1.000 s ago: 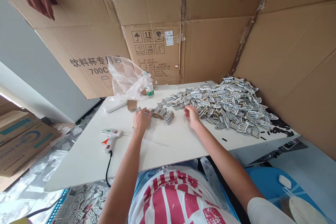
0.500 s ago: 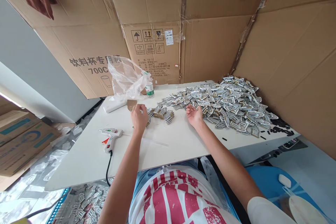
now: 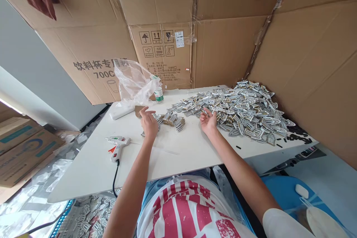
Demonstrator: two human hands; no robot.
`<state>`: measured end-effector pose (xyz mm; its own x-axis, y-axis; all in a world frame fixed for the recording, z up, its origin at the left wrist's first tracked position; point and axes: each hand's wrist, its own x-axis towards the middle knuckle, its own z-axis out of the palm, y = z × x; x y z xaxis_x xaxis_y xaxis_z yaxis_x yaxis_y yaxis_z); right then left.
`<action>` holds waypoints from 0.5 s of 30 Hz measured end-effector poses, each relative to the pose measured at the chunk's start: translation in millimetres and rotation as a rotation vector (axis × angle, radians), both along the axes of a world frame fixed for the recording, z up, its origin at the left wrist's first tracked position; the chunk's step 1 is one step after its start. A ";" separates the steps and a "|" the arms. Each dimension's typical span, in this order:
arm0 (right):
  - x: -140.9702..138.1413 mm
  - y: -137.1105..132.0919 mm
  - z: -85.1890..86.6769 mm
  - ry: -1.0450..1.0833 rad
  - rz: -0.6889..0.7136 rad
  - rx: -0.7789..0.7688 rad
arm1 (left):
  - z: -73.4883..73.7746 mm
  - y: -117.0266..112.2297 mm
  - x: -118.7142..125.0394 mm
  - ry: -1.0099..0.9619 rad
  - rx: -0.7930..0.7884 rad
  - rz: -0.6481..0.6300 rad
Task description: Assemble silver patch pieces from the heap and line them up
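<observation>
My left hand (image 3: 150, 124) is raised over the white table, its thumb and fingers apart and nothing visible in it. Just beside it lie small grey-and-white striped flat pieces with brownish edges, grouped in short stacks (image 3: 173, 119); the hand covers some of them. My right hand (image 3: 208, 122) is turned palm up with loosely curled, parted fingers, and I see nothing held there. It is at the left edge of a large heap of the same striped pieces (image 3: 245, 109). Whether its fingertips touch the heap I cannot tell.
A white glue gun (image 3: 118, 148) with an orange trigger lies at the left, its cord over the front edge. Behind are a clear plastic bag (image 3: 134, 83) and a small bottle (image 3: 158, 95). Black bits (image 3: 299, 135) lie far right. Cardboard walls (image 3: 228, 52) enclose the table (image 3: 92, 167).
My left hand has opened from a closed pinch, its fingers now spread. My right hand has shifted very slightly, its fingers spreading a little. The stacks and the heap look the same.
</observation>
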<state>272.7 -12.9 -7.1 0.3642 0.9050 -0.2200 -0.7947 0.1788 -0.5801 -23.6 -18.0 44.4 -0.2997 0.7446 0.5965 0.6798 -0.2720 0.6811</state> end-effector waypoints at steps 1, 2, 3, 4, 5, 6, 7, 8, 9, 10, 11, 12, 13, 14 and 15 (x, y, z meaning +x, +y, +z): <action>0.3 0.0 -0.2 -0.003 -0.003 0.005 | -0.4 0.0 -0.1 -0.004 0.000 0.004; 0.6 0.2 -0.6 -0.014 -0.004 0.010 | -0.6 0.0 -0.1 -0.009 0.002 0.007; 1.0 0.6 -1.1 -0.031 -0.005 0.013 | -0.6 -0.2 0.0 -0.013 0.004 0.009; 1.4 1.0 -1.7 -0.046 -0.007 0.011 | -0.3 -0.5 0.3 -0.014 0.003 0.009; 1.8 1.4 -2.3 -0.058 -0.009 0.006 | 0.2 -0.9 0.8 -0.014 0.000 0.008; 2.3 1.9 -2.9 -0.065 -0.014 0.001 | 0.9 -1.5 1.6 -0.012 -0.003 0.004; 3.0 2.4 -3.3 -0.065 -0.018 -0.002 | 1.8 -2.2 2.5 -0.011 -0.003 -0.001; 3.8 2.8 -3.6 -0.062 -0.020 -0.001 | 2.9 -2.9 3.6 -0.010 -0.001 -0.005; 4.7 3.1 -3.8 -0.056 -0.020 0.005 | 3.9 -3.8 4.7 -0.010 0.000 -0.008; 5.7 3.4 -3.9 -0.051 -0.017 0.014 | 4.9 -4.6 5.8 -0.008 -0.006 -0.011; 6.8 3.6 -4.0 -0.049 -0.012 0.023 | 5.8 -5.3 6.8 -0.002 -0.021 -0.012; 7.6 3.7 -4.0 -0.051 -0.007 0.033 | 6.3 -5.9 7.6 0.008 -0.044 -0.010; 8.3 3.7 -3.9 -0.057 -0.001 0.040 | 6.5 -6.3 8.2 0.021 -0.070 -0.010; 8.8 3.5 -3.6 -0.065 0.008 0.047 | 6.3 -6.5 8.7 0.037 -0.094 -0.016; 9.0 3.2 -3.3 -0.071 0.020 0.051 | 5.8 -6.5 9.0 0.055 -0.110 -0.025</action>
<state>281.7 -9.7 -10.4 0.3586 0.9217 -0.1476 -0.7557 0.1938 -0.6255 -14.5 -24.5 50.2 -0.2491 0.8134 0.5257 0.7111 -0.2149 0.6695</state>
